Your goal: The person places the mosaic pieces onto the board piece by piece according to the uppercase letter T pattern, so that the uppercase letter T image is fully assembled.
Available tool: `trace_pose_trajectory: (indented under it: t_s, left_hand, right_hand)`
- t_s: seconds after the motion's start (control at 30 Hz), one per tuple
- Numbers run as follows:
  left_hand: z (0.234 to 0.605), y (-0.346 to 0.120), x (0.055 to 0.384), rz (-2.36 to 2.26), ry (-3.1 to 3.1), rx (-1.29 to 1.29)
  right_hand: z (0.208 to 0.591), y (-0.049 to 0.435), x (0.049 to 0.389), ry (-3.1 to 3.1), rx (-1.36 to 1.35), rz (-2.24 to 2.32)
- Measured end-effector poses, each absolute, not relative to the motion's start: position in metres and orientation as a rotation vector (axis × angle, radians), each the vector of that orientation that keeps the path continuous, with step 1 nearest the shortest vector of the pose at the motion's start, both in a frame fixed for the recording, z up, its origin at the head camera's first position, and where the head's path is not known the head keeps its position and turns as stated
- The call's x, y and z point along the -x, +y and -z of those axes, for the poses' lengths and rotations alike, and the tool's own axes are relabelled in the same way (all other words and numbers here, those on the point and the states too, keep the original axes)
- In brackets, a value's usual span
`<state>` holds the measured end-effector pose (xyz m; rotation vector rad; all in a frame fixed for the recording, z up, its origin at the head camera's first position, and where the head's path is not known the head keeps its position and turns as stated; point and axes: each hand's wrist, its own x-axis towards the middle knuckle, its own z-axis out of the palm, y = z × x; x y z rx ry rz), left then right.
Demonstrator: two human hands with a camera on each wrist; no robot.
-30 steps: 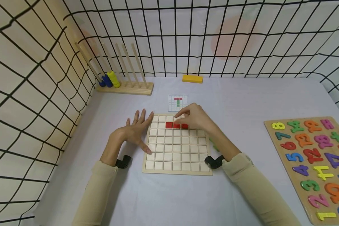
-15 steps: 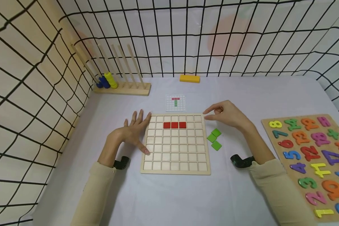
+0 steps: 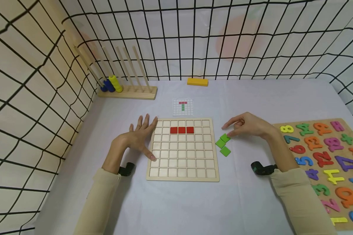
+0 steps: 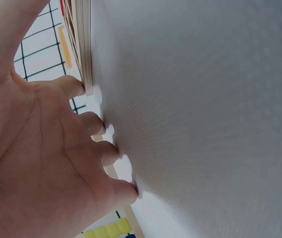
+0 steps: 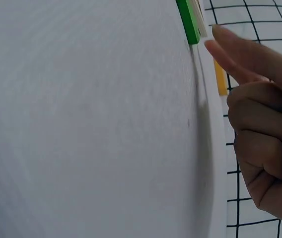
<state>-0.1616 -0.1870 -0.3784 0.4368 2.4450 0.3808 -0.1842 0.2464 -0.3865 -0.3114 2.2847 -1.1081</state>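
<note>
A wooden grid board (image 3: 182, 179) lies flat on the white table, with three red tiles (image 3: 181, 130) side by side in its second row. Fingers spread, my left hand (image 3: 136, 137) rests at the board's left edge, thumb on the board's surface. In the left wrist view the fingertips of the left hand (image 4: 46, 134) touch the cloth and the board's side. Right of the board lie three green tiles (image 3: 225, 151). My right hand (image 3: 250, 125) hovers at the farthest of these, index finger and thumb apart with nothing between them. The right wrist view shows its other fingers (image 5: 262, 134) curled in.
A small pattern card (image 3: 183, 112) with a red and green T lies behind the board. Farther back are a yellow block (image 3: 197, 82) and a peg stand (image 3: 135, 94) with blue and yellow beads. A number puzzle board (image 3: 309, 127) lies right, partly under the right arm. Black netting surrounds the table.
My right hand has left the red tiles, moving right off the board and then down toward the green tiles, which are now uncovered. The left hand has stayed in place.
</note>
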Motion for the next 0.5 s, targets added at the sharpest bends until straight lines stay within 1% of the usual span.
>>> trace_pose_trajectory:
  t_s: [0.23, 0.5]
  left_hand:
    - [0.3785, -0.1871, 0.1618, -0.374, 2.448, -0.432]
    - [0.3783, -0.1868, 0.162, -0.373, 2.448, -0.436]
  right_hand:
    - [0.3894, 0.2503, 0.1852, 2.177, 0.397, 1.09]
    - [0.3897, 0.2506, 0.1851, 2.168, 0.404, 1.084]
